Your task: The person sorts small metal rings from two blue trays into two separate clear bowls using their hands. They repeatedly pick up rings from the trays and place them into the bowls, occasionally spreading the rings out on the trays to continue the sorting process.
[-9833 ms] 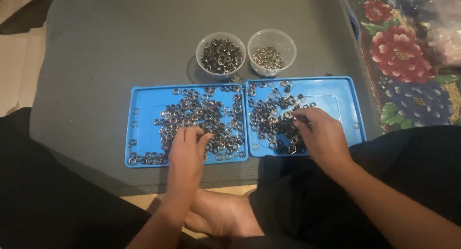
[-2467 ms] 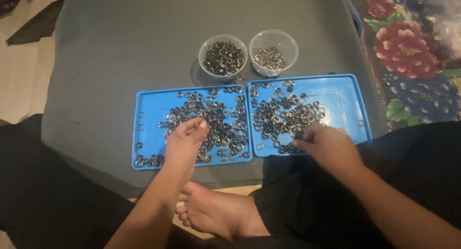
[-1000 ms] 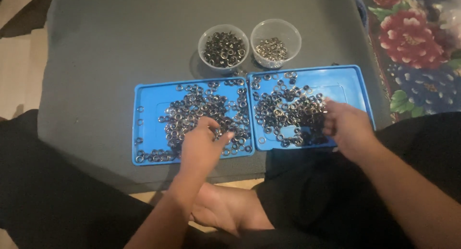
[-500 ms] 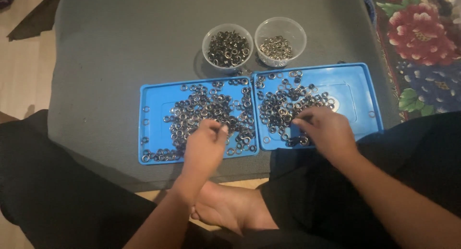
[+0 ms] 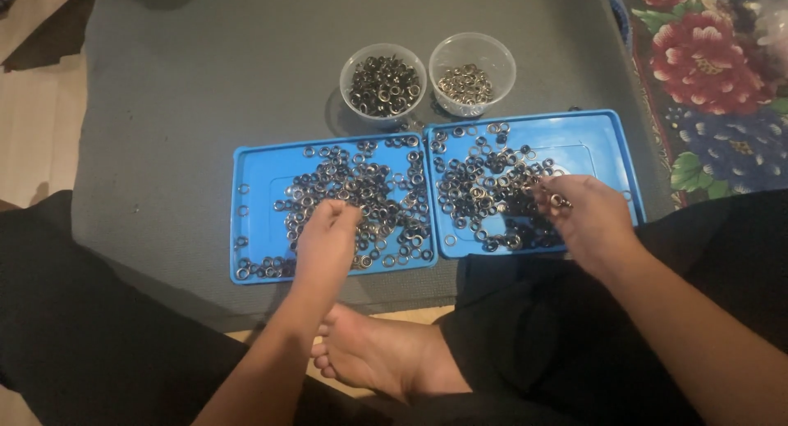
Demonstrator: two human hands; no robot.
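Small metal rings (image 5: 361, 198) are spread over two blue trays (image 5: 254, 167) at frame centre — the left hand (image 5: 327, 244), fingers curled, is set on the left heap, the right hand (image 5: 584, 219) pinching one ring over the right heap.

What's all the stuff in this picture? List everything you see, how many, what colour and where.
Trays: two, blue, side by side on the mat in front of the person.
Small metal rings: too many to count, dark and silvery, scattered over both trays.
Cups: two, clear plastic, behind the trays; the left one holds darker rings, the right one paler rings.
Mat: one, grey, under the trays and cups.
Flowered cloth: one, red and blue flowers, at the right edge.
Floor: pale, at the left.
Bare foot: one, below the trays.
Left hand: on the left tray, fingers among the rings.
Right hand: on the right tray, pinching a ring.
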